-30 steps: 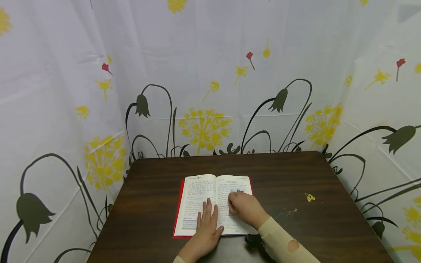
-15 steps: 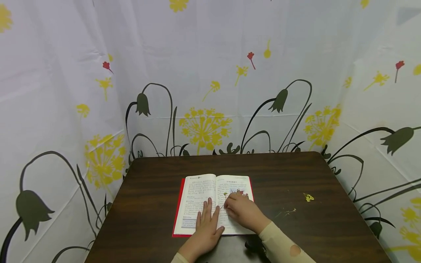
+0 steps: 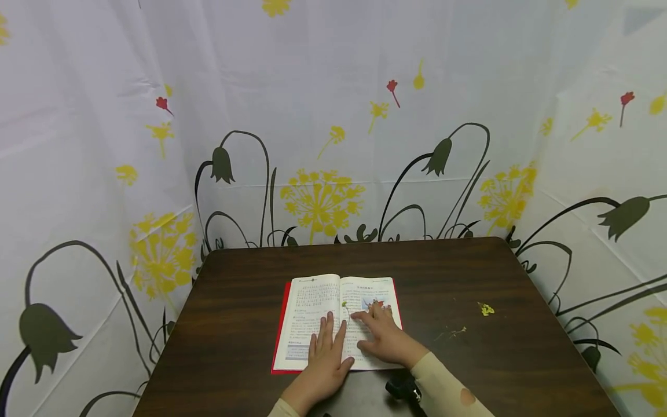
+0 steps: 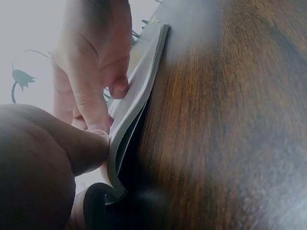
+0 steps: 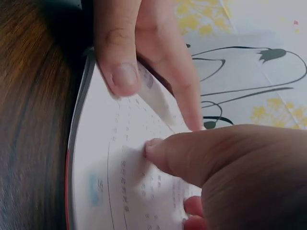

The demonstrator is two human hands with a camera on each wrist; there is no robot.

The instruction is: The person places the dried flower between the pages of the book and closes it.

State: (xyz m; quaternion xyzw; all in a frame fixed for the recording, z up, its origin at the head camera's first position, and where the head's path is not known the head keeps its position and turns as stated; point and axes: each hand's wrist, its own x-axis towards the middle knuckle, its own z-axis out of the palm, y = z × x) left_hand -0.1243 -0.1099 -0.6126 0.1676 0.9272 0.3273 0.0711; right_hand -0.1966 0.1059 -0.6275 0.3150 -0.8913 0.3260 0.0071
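Observation:
An open book (image 3: 315, 298) with printed pages and a red cover edge lies on the table. My left hand (image 3: 324, 365) rests flat on its lower left page and fold, fingers straight and thumb spread. On the right page, my right hand (image 3: 387, 339) touches the paper with extended fingers, partly covering a coloured picture (image 3: 371, 302). A small yellow-green flower (image 3: 344, 304) on a thin stem lies by the fold, just beyond the right index fingertip. In the left wrist view, the book's page edges (image 4: 156, 57) curve down to the fold; the right wrist view shows printed text.
Yellow blossoms (image 3: 486, 309) and a thin dried sprig (image 3: 458, 332) lie on the brown wooden table (image 3: 239, 324) to the right of the book. A black device (image 3: 400, 387) sits under the right wrist. A flower-printed white curtain (image 3: 323, 87) surrounds the table's back and sides.
My right hand has gone from a pinch over the right page to extended fingers on it. The small flower now shows beside the fold. The left hand stays put.

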